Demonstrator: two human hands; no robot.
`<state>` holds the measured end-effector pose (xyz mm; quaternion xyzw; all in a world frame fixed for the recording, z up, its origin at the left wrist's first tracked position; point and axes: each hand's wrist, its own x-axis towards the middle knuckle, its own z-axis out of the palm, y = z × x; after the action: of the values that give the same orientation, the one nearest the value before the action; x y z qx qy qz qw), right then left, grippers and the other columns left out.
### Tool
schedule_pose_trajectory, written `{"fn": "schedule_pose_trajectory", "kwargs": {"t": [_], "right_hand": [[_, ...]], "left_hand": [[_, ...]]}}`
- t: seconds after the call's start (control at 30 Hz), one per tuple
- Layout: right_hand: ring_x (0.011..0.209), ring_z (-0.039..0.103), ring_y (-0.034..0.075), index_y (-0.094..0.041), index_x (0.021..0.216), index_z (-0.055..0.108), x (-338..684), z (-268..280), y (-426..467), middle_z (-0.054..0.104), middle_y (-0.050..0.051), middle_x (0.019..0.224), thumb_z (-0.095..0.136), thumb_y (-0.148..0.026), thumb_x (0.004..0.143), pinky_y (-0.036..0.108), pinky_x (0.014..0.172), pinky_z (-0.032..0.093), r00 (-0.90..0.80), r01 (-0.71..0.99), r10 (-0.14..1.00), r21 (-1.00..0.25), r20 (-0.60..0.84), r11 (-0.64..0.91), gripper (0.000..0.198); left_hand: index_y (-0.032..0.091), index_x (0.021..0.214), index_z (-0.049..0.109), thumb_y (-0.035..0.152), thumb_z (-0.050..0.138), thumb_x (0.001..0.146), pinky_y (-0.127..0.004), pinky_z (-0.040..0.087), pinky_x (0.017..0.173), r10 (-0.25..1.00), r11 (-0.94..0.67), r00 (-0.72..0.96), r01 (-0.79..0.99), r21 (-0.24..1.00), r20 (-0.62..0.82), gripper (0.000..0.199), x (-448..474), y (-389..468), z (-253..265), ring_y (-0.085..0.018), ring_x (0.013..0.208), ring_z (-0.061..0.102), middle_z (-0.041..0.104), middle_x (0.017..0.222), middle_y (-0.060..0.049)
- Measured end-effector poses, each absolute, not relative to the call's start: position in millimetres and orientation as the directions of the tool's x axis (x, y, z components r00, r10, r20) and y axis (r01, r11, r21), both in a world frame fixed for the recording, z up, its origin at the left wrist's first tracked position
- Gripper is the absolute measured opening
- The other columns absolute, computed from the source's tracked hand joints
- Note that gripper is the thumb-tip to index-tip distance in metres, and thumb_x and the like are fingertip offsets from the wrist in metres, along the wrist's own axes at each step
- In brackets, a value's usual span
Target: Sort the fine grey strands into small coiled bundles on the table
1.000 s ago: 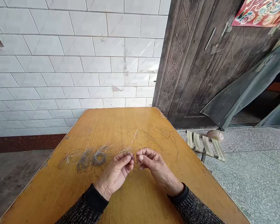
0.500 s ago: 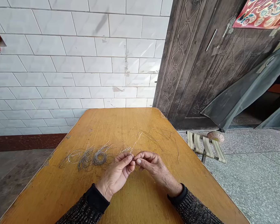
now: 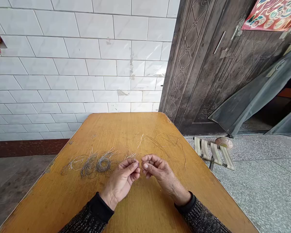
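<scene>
My left hand [image 3: 123, 179] is closed in a pinch of thumb and fingers on a thin wire [image 3: 140, 141]. The wire's pale free end rises above the fingertips, over the table. Facing it, a small gap away, my right hand [image 3: 160, 173] has thumb and forefinger brought together. Whatever lies in that pinch is too fine to make out. Left of my hands are loose coils of grey wire [image 3: 103, 164], with several bright ends sticking up. Thin brown wire strands [image 3: 163, 142] lie spread beyond my right hand.
Everything lies on a wooden table [image 3: 121, 129] whose far edge meets a white tiled wall [image 3: 92, 68]. To the right stand a dark carved door [image 3: 196, 81], a grey hanging curtain [image 3: 252, 94] and a low stool with striped webbing [image 3: 214, 150].
My right hand has drawn slightly away from the left, opening a small gap between the fingertips. The wire's free end has shifted a little left and farther up.
</scene>
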<state>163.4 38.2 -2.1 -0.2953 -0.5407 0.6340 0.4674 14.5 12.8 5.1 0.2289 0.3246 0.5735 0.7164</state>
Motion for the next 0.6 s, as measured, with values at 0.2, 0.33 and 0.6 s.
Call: {"fn": "schedule_pose_trajectory", "kwargs": {"t": [0.2, 0.33, 0.6], "right_hand": [[0.051, 0.047, 0.006, -0.017, 0.074, 0.060, 156.4, -5.1, 37.3, 0.057, -0.003, 0.063, 0.074, -0.039, 0.060, 0.017, 0.044, 0.039, -0.332, -0.265, 0.940, -0.964, 0.084, -0.007, 0.030], [0.048, 0.046, 0.006, -0.017, 0.072, 0.060, 156.1, -5.2, 37.2, 0.056, -0.003, 0.059, 0.073, -0.040, 0.060, 0.018, 0.043, 0.038, -0.280, -0.266, 0.954, -0.964, 0.105, 0.028, 0.029], [0.050, 0.050, 0.006, -0.016, 0.072, 0.060, 158.6, -5.5, 36.0, 0.059, -0.002, 0.060, 0.068, -0.042, 0.069, 0.018, 0.048, 0.040, -0.341, -0.287, 0.928, -0.956, 0.154, 0.053, 0.027]], "left_hand": [[0.013, 0.065, 0.066, 0.015, 0.082, 0.051, -0.014, 0.050, 0.056, 0.981, 0.177, 0.068, -0.689, 0.702, -0.181, 0.021, 16.6, 13.1, 3.9, -0.007, 0.059, 0.061, 0.066, 0.064, 0.000], [0.013, 0.066, 0.066, 0.014, 0.080, 0.054, -0.014, 0.050, 0.056, 0.976, 0.205, 0.091, -0.694, 0.690, -0.198, 0.019, 19.2, 11.7, 2.4, -0.007, 0.059, 0.061, 0.065, 0.063, 0.000], [0.012, 0.067, 0.065, 0.016, 0.077, 0.061, -0.015, 0.047, 0.054, 0.965, 0.262, 0.186, -0.678, 0.687, -0.185, 0.015, 21.3, 7.9, 3.0, -0.006, 0.056, 0.058, 0.063, 0.061, 0.000]]}}
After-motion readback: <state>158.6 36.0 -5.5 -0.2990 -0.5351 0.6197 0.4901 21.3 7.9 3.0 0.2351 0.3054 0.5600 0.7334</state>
